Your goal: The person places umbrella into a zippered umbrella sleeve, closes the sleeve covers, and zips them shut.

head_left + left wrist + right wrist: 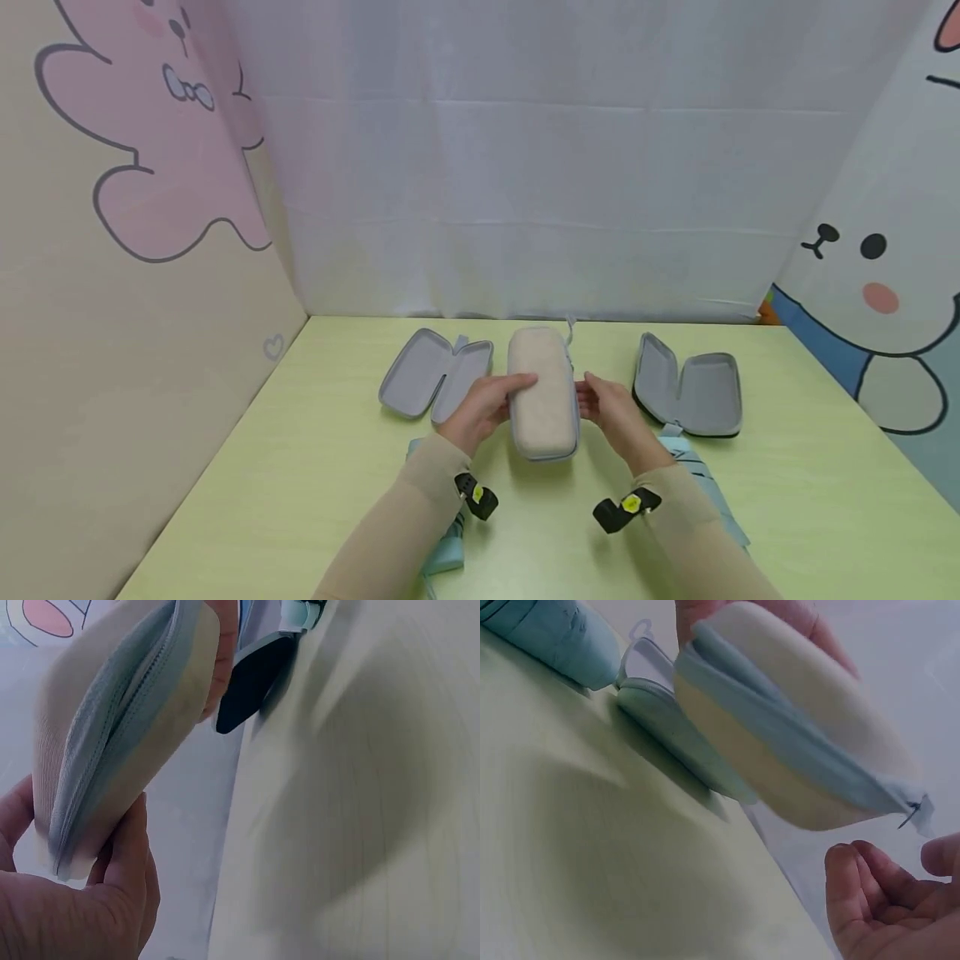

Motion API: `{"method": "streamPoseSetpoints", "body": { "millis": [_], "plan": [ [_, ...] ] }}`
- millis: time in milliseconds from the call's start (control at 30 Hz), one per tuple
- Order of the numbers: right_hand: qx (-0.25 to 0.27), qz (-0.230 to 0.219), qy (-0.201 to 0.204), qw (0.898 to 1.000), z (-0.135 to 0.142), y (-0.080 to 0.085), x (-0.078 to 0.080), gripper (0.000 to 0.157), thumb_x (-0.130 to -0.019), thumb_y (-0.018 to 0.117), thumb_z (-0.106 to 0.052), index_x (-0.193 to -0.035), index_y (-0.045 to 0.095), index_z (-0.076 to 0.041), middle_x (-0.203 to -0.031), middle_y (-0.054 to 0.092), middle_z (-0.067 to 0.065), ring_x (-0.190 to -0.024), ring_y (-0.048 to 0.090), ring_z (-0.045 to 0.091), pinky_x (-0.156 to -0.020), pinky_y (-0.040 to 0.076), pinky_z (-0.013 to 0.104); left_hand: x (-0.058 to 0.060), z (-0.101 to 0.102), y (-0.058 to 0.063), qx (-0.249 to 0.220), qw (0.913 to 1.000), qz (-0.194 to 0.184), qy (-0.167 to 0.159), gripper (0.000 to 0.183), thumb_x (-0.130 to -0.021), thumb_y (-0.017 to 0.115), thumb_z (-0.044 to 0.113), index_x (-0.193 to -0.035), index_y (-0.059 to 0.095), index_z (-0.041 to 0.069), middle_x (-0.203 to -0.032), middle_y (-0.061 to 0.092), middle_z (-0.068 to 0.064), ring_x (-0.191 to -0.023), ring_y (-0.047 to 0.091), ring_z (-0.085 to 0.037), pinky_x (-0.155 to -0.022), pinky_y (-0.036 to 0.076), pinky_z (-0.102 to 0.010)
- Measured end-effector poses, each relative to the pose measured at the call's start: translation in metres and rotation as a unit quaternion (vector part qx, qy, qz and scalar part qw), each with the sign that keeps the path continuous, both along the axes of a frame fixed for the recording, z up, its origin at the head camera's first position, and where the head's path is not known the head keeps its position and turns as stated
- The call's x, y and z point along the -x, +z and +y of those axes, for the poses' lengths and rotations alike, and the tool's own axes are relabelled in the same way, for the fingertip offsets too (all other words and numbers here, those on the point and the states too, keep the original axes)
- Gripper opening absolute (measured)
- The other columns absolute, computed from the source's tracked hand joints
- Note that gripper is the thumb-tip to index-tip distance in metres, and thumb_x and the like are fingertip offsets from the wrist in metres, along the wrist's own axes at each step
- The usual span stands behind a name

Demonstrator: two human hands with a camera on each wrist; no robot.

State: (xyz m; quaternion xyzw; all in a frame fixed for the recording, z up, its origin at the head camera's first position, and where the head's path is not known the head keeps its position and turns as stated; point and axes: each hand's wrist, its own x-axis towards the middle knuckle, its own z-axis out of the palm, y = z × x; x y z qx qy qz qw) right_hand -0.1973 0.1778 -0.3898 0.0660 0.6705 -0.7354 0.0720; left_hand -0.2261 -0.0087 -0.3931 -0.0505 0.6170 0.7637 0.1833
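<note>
A cream zippered case [542, 408] with a grey-blue zipper band is held above the table, its long side upright in the head view. My left hand [483, 406] grips it from the left, thumb on the front face and fingers behind, as the left wrist view confirms. On the other side my right hand [617, 414] is close by the zipper edge. In the right wrist view its fingers [847, 881] are loosely bent with nothing between them, just below the zipper pull [922, 814]. The zipper band [124, 727] runs along the side of the case.
Two grey-lined cases lie spread on the table, one at left [418, 375] and one at right [708, 396]. A light-blue folded umbrella [447, 552] lies partly under the left forearm. Another light-blue wrapped item [712, 487] lies beside the right forearm. A white curtain [525, 208] hangs behind.
</note>
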Motion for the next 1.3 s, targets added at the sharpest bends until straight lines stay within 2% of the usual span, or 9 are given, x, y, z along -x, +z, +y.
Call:
{"method": "streamPoseSetpoints", "body": {
  "millis": [133, 200, 400, 533, 667, 867, 1000, 1067, 1300],
  "plan": [
    [0.078, -0.046, 0.010, 0.996, -0.001, -0.009, 0.003, 0.040, -0.103, 0.029, -0.034, -0.084, 0.054, -0.007, -0.071, 0.051, -0.003, -0.060, 0.047, 0.007, -0.056, 0.041, 0.018, -0.003, 0.002, 0.001, -0.013, 0.9999, -0.001, 0.000, 0.046, -0.079, 0.073, 0.017, -0.115, 0.056, -0.008, -0.100, 0.065, -0.014, -0.084, 0.064, -0.021, -0.079, 0.051, -0.034],
    [0.106, -0.053, 0.023, 0.993, -0.003, -0.013, 0.004, 0.042, -0.102, 0.028, -0.039, -0.083, 0.054, -0.012, -0.072, 0.051, -0.004, -0.061, 0.047, 0.007, -0.057, 0.041, 0.020, -0.005, 0.003, 0.002, -0.014, 0.9999, 0.002, 0.000, 0.045, -0.079, 0.073, 0.015, -0.115, 0.057, -0.008, -0.099, 0.066, -0.014, -0.083, 0.064, -0.020, -0.078, 0.051, -0.034],
    [0.170, -0.028, 0.041, 0.984, -0.009, -0.018, 0.008, 0.034, -0.102, 0.026, -0.042, -0.101, 0.055, -0.024, -0.090, 0.058, -0.009, -0.081, 0.054, 0.006, -0.075, 0.044, 0.023, -0.007, 0.005, 0.003, -0.012, 0.9998, 0.008, -0.011, 0.043, -0.078, 0.073, 0.015, -0.112, 0.058, -0.007, -0.092, 0.066, -0.009, -0.077, 0.064, -0.016, -0.074, 0.052, -0.031],
    [0.187, -0.005, 0.017, 0.982, -0.009, -0.016, 0.008, 0.033, -0.103, 0.031, -0.034, -0.085, 0.053, -0.018, -0.072, 0.051, -0.008, -0.063, 0.047, 0.005, -0.059, 0.039, 0.019, -0.006, 0.005, 0.003, -0.008, 0.9997, 0.010, -0.019, 0.043, -0.079, 0.072, 0.016, -0.113, 0.057, -0.007, -0.092, 0.066, -0.007, -0.077, 0.063, -0.015, -0.074, 0.052, -0.031],
    [0.165, 0.024, 0.000, 0.986, -0.007, -0.012, 0.008, 0.036, -0.102, 0.037, -0.026, -0.070, 0.043, -0.012, -0.059, 0.035, -0.005, -0.050, 0.032, 0.006, -0.047, 0.026, 0.019, -0.006, 0.004, 0.002, 0.001, 0.9997, 0.014, -0.019, 0.044, -0.080, 0.071, 0.016, -0.115, 0.056, -0.008, -0.093, 0.065, -0.008, -0.078, 0.063, -0.016, -0.076, 0.051, -0.033],
    [0.074, 0.057, -0.028, 0.995, -0.006, -0.011, 0.009, 0.035, -0.100, 0.043, -0.026, -0.070, 0.046, -0.009, -0.058, 0.035, -0.003, -0.048, 0.033, 0.007, -0.047, 0.028, 0.019, -0.008, 0.003, -0.002, 0.007, 0.9996, 0.016, -0.022, 0.043, -0.082, 0.070, 0.017, -0.116, 0.056, -0.006, -0.098, 0.066, -0.011, -0.084, 0.065, -0.018, -0.078, 0.051, -0.033],
    [0.009, 0.064, -0.045, 0.997, -0.007, -0.014, 0.010, 0.037, -0.100, 0.043, -0.029, -0.069, 0.044, -0.008, -0.057, 0.035, -0.002, -0.047, 0.032, 0.008, -0.046, 0.028, 0.021, -0.008, 0.004, -0.003, 0.020, 0.9993, 0.020, -0.023, 0.042, -0.084, 0.068, 0.020, -0.116, 0.057, -0.005, -0.102, 0.066, -0.011, -0.089, 0.063, -0.019, -0.083, 0.049, -0.034],
    [0.004, 0.063, -0.049, 0.997, -0.008, -0.015, 0.010, 0.037, -0.100, 0.042, -0.027, -0.069, 0.043, -0.007, -0.057, 0.035, -0.001, -0.047, 0.031, 0.008, -0.045, 0.028, 0.020, -0.009, 0.004, -0.004, 0.025, 0.9992, 0.022, -0.022, 0.042, -0.084, 0.068, 0.021, -0.115, 0.057, -0.005, -0.103, 0.065, -0.011, -0.091, 0.062, -0.020, -0.085, 0.047, -0.035],
    [0.046, 0.051, -0.039, 0.997, -0.015, -0.012, 0.011, 0.030, -0.099, 0.038, -0.017, -0.071, 0.043, -0.007, -0.058, 0.035, -0.002, -0.046, 0.032, 0.007, -0.044, 0.028, 0.018, -0.009, 0.004, -0.005, 0.024, 0.9995, 0.020, -0.002, 0.042, -0.087, 0.066, 0.022, -0.115, 0.056, -0.008, -0.105, 0.063, -0.014, -0.098, 0.059, -0.024, -0.090, 0.044, -0.039]
  ]
}}
